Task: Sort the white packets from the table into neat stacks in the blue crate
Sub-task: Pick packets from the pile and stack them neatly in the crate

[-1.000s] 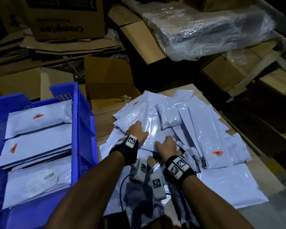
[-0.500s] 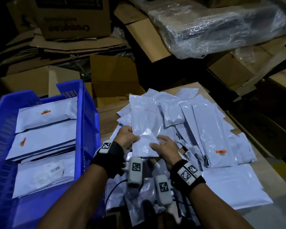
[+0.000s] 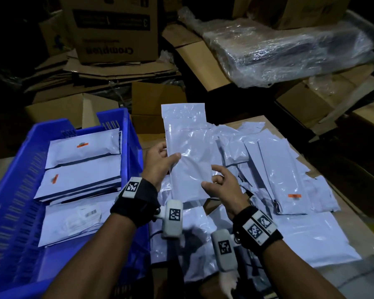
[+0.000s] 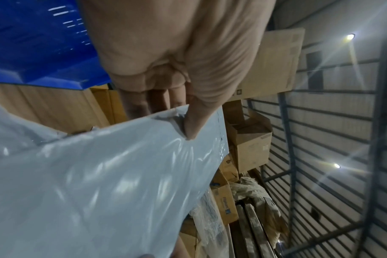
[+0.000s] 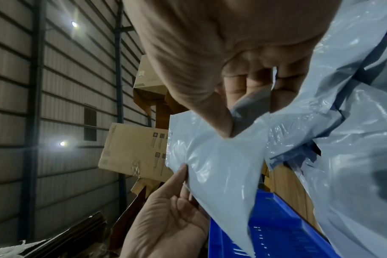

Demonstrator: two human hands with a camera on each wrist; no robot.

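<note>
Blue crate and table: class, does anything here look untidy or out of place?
The blue crate holds flat, orderly stacks. The loose packets on the table lie overlapped at mixed angles, still unsorted. Both hands pinch one packet above them.

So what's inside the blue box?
The blue crate holds white packets in three flat stacks, two topped with orange stickers. What lies beneath the top packets, and the crate's near corner behind the left arm, is hidden.

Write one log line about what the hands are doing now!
left hand: holds white packet | right hand: pinches its lower edge | blue crate: three stacks
</note>
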